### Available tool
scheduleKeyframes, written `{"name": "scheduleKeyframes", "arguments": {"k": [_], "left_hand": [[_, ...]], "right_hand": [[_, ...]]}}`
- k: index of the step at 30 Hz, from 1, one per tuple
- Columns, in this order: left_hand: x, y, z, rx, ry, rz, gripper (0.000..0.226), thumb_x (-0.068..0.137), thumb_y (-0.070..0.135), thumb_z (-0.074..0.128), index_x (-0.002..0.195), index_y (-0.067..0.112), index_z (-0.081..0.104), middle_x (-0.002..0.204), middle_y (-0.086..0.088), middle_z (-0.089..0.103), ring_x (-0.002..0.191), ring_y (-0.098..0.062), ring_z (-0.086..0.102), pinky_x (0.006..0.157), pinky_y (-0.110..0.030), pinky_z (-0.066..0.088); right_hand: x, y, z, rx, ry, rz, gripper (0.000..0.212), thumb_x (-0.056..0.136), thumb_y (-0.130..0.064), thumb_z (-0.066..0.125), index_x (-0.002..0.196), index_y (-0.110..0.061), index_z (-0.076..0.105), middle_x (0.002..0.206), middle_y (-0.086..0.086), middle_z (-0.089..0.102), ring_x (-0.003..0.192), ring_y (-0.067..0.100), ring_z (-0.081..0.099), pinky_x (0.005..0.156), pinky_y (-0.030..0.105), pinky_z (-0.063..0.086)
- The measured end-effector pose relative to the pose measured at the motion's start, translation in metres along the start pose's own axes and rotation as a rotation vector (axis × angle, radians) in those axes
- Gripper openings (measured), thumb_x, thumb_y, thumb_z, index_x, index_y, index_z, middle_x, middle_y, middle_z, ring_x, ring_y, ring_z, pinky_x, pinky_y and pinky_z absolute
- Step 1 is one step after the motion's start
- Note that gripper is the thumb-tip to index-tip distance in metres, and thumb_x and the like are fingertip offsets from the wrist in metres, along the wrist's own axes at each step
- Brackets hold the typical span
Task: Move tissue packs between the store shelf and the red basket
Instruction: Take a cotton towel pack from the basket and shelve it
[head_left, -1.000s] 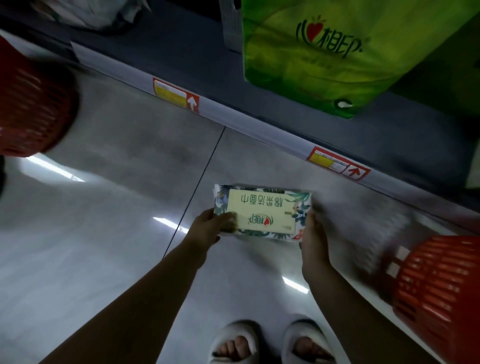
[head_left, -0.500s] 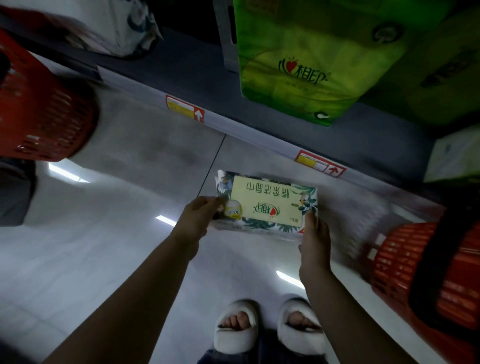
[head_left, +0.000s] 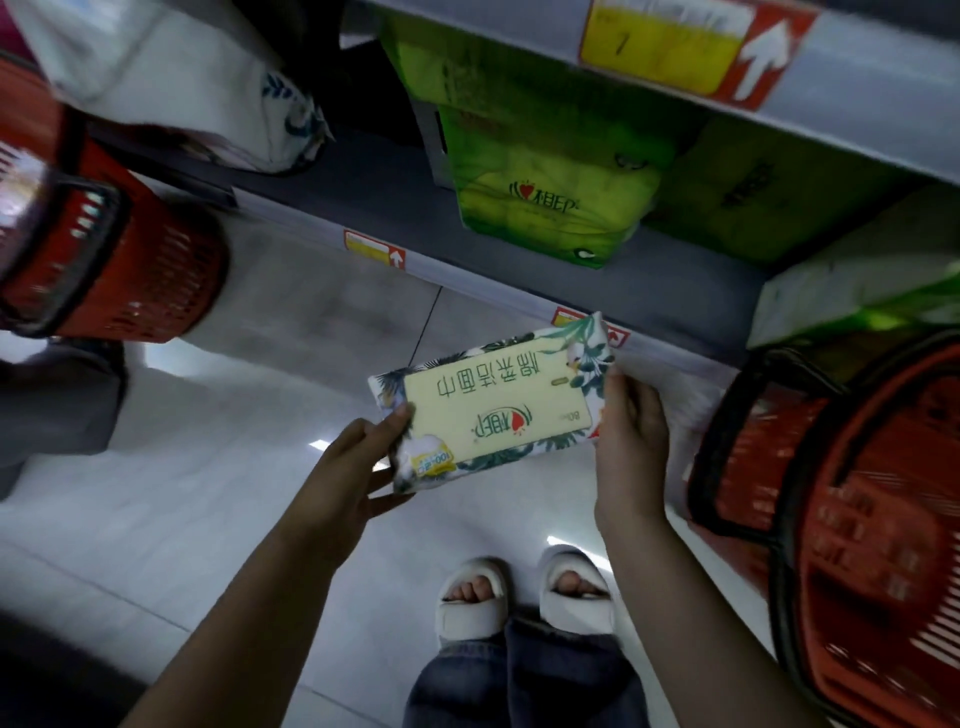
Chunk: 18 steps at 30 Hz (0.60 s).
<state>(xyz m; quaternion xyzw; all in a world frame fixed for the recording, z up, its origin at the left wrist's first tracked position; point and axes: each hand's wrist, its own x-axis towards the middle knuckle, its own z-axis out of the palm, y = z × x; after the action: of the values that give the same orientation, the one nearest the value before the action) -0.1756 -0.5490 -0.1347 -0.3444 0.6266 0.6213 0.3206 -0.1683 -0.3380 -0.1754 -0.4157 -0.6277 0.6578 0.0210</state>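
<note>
Tissue pack (head_left: 493, 410), leaf-printed with a pale yellow label, held in mid-air between both hands above the tiled floor (head_left: 208, 467), in front of the lower edge of the store shelf (head_left: 363, 202). The left hand (head_left: 353, 467) grips the pack's near-left corner, thumb on top. The right hand (head_left: 631, 436) clasps its right end. I see the pack resting on neither shelf nor basket. One red basket (head_left: 857, 519) stands just beside the right hand, its contents too blurred for me to read. A second red basket (head_left: 130, 280) sits well apart at the left. A green tissue bundle (head_left: 550, 208) and a white pack (head_left: 171, 93) stand on the shelf. I judge this transfer to be at its midpoint: the pack is lifted but not yet set down. I cannot tell which way it is travelling, nor how many packs are left to move.
</note>
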Motion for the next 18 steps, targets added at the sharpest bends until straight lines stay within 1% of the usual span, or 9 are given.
{"name": "scheduleKeyframes", "arguments": {"k": [2,3,5,7,10,12,13,15,18], "left_hand": [[-0.019,0.010,0.003,-0.002,0.005,-0.001,0.067,0.073,0.051,0.063,0.116,0.001,0.051,0.103,-0.011,0.073,0.097,-0.032,0.070,0.087,-0.044,0.054],[-0.028,0.015,0.005,-0.013,0.006,-0.003,0.069,0.074,0.054,0.061,0.120,0.004,0.053,0.106,-0.009,0.073,0.099,-0.030,0.069,0.089,-0.045,0.053],[-0.047,0.027,0.010,-0.044,0.004,0.013,0.056,0.075,0.059,0.057,0.115,0.021,0.062,0.106,-0.004,0.073,0.103,-0.027,0.067,0.093,-0.048,0.050],[-0.066,0.041,0.016,-0.065,-0.004,0.017,0.048,0.074,0.064,0.053,0.106,0.031,0.065,0.102,0.001,0.074,0.104,-0.026,0.066,0.093,-0.048,0.048],[-0.097,0.062,0.022,-0.031,-0.051,0.036,0.054,0.069,0.068,0.050,0.107,0.033,0.063,0.102,0.001,0.075,0.102,-0.022,0.066,0.094,-0.046,0.044],[-0.118,0.080,0.025,0.005,-0.097,0.053,0.060,0.068,0.072,0.052,0.112,0.033,0.062,0.102,0.002,0.075,0.099,-0.019,0.069,0.098,-0.047,0.041],[-0.127,0.089,0.026,0.016,-0.110,0.062,0.063,0.068,0.073,0.052,0.115,0.033,0.061,0.102,0.002,0.075,0.098,-0.017,0.070,0.099,-0.047,0.039],[-0.148,0.106,0.026,0.010,-0.138,0.090,0.059,0.069,0.069,0.048,0.114,0.033,0.061,0.103,0.003,0.075,0.096,-0.016,0.070,0.099,-0.046,0.038],[-0.182,0.138,0.028,-0.040,-0.192,0.153,0.050,0.071,0.057,0.046,0.107,0.027,0.064,0.096,0.001,0.076,0.083,-0.013,0.073,0.085,-0.035,0.045]], "right_hand": [[-0.011,-0.022,-0.007,0.013,0.019,-0.028,0.014,0.094,-0.035,0.052,0.095,-0.024,0.061,0.098,-0.001,0.071,0.080,0.006,0.069,0.059,0.018,0.050],[-0.016,-0.033,-0.010,0.026,0.028,-0.035,0.013,0.094,-0.034,0.052,0.093,-0.025,0.061,0.095,-0.001,0.071,0.079,0.006,0.069,0.059,0.019,0.050],[-0.028,-0.055,-0.017,0.033,0.043,-0.057,0.012,0.095,-0.034,0.052,0.088,-0.027,0.059,0.089,-0.004,0.070,0.074,0.002,0.068,0.058,0.018,0.050],[-0.043,-0.075,-0.024,0.008,0.068,-0.099,0.013,0.095,-0.035,0.051,0.085,-0.031,0.059,0.085,-0.009,0.070,0.073,0.002,0.068,0.057,0.017,0.049],[-0.066,-0.105,-0.035,-0.033,0.100,-0.165,0.012,0.094,-0.038,0.051,0.086,-0.035,0.059,0.089,-0.009,0.069,0.081,0.006,0.067,0.064,0.021,0.049],[-0.080,-0.129,-0.041,-0.046,0.120,-0.205,0.013,0.092,-0.042,0.052,0.088,-0.034,0.060,0.088,-0.009,0.069,0.084,0.007,0.066,0.068,0.026,0.051],[-0.087,-0.142,-0.044,-0.050,0.128,-0.216,0.014,0.092,-0.042,0.052,0.086,-0.033,0.059,0.084,-0.012,0.068,0.081,0.004,0.064,0.067,0.023,0.051],[-0.101,-0.171,-0.052,-0.044,0.142,-0.237,0.016,0.095,-0.038,0.050,0.083,-0.030,0.058,0.075,-0.013,0.064,0.068,-0.005,0.060,0.058,0.013,0.046],[-0.124,-0.214,-0.061,-0.018,0.164,-0.250,0.019,0.096,-0.033,0.049,0.084,-0.022,0.058,0.074,-0.013,0.062,0.062,-0.009,0.057,0.051,0.009,0.041]]}}
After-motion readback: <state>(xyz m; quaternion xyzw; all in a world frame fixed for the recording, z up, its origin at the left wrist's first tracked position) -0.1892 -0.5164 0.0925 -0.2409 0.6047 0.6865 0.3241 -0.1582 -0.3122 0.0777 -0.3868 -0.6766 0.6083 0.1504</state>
